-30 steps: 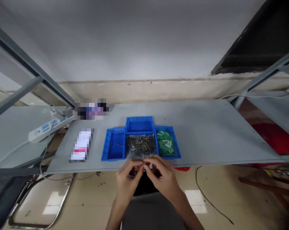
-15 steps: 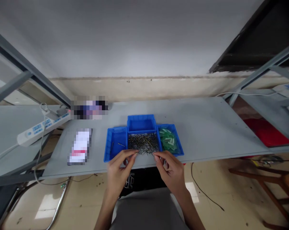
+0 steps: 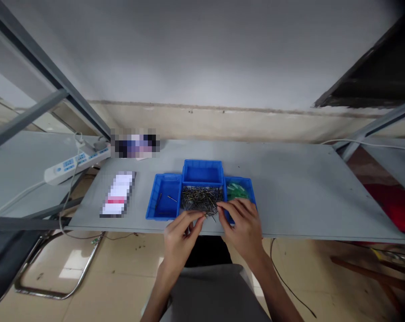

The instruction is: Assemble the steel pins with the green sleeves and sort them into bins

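Note:
Several blue bins stand together on the grey table (image 3: 289,188). The middle bin (image 3: 200,199) holds a heap of small metal pins. The left bin (image 3: 164,202) holds only a couple of pins. The right bin (image 3: 240,190) holds pale green plastic pieces. The rear bin (image 3: 202,172) looks empty. My left hand (image 3: 182,235) is at the front edge of the middle bin, thumb and forefinger pinched on a small metal pin. My right hand (image 3: 243,223) lies over the front of the right bin, fingers bent toward the pin heap; what they hold I cannot make out.
A white power strip (image 3: 77,162) with a cord lies on the left shelf. A blurred flat item (image 3: 118,194) and a blurred dark item (image 3: 135,144) lie left of the bins. Grey frame bars rise on both sides. A red object (image 3: 395,203) sits at right.
My hands, joined in front of the table a second ago, parted and moved up to the bins. The right hand now covers the front of the green-piece bin.

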`<state>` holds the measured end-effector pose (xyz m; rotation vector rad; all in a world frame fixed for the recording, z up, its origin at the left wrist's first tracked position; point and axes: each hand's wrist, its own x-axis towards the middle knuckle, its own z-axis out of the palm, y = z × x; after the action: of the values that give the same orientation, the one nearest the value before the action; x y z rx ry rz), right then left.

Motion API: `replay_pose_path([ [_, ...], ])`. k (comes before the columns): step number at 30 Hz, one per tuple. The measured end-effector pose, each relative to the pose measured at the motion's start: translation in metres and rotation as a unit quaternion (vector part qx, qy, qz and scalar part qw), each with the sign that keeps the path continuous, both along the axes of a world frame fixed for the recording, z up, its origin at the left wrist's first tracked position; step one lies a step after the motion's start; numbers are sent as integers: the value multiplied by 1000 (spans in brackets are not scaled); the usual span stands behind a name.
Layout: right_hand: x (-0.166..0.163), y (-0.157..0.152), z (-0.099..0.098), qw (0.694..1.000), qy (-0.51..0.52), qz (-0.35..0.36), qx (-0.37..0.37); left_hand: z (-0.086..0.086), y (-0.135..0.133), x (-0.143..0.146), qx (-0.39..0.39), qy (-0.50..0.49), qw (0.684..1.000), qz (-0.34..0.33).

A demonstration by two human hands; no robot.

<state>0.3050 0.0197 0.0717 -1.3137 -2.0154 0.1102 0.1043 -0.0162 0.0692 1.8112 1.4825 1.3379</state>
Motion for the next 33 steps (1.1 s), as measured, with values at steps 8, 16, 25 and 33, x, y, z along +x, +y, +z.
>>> replay_pose_path([
  [8,-17,52,2,976,-210,51,-15,15,12,-56,10,84,987,139],
  [16,-38,61,-1,974,-218,35,-53,16,13,-58,12,70,976,208],
  [25,-30,40,25,998,-32,12,-59,20,1,-36,17,21,996,86],
  [33,-23,-29,24,967,223,97,-71,5,-7,-2,-20,-43,997,-53],
])
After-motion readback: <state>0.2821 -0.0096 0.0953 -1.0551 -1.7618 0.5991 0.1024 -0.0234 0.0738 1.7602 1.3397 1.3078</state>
